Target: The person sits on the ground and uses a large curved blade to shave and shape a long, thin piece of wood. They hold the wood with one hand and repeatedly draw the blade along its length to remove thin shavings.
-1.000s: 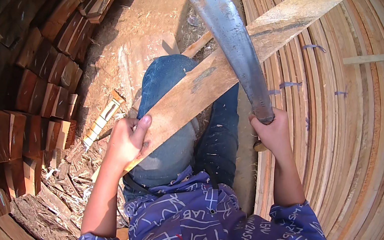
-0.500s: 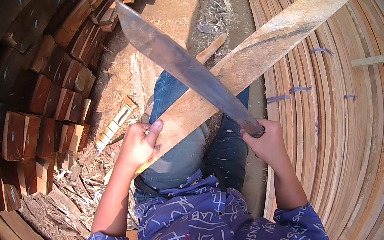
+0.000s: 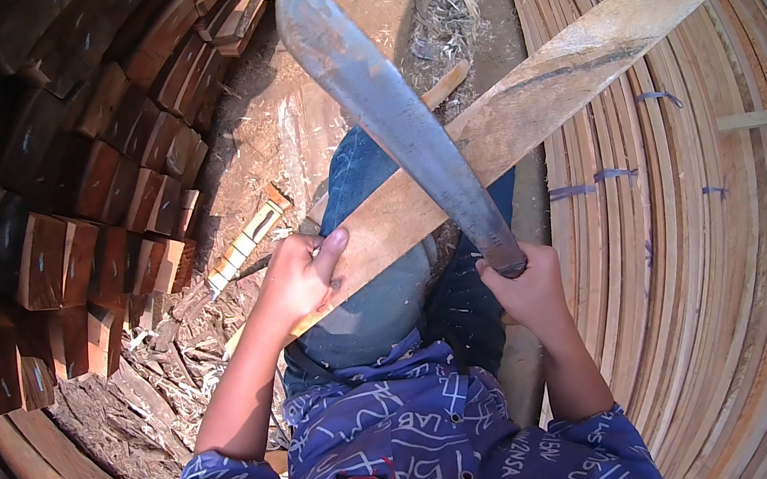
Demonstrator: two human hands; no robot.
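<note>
My left hand (image 3: 304, 275) is closed round the near end of a long wooden board (image 3: 568, 66), its thumb pressed on the upper face. The board slants across my thighs and up to the right, over the stacked strips. In my right hand (image 3: 525, 285) is a machete (image 3: 393, 116), gripped at the base of the blade; the handle is hidden in my fist. The broad steel blade points up and to the left, crossing above the middle of the board. Whether it touches the wood I cannot tell.
Stacked timber (image 3: 101, 185) rises on the left, its cut ends facing me. Long thin wooden strips (image 3: 698, 238), some tied with purple bands, lie on the right. Wood chips (image 3: 144, 412) litter the ground. A yellow-and-white sectioned object (image 3: 247, 242) lies beside my left hand.
The machete blade has swung more upright, with its tip higher and its flat face turned lighter. The board stays in my left hand at much the same slant. The whole view has shifted slightly.
</note>
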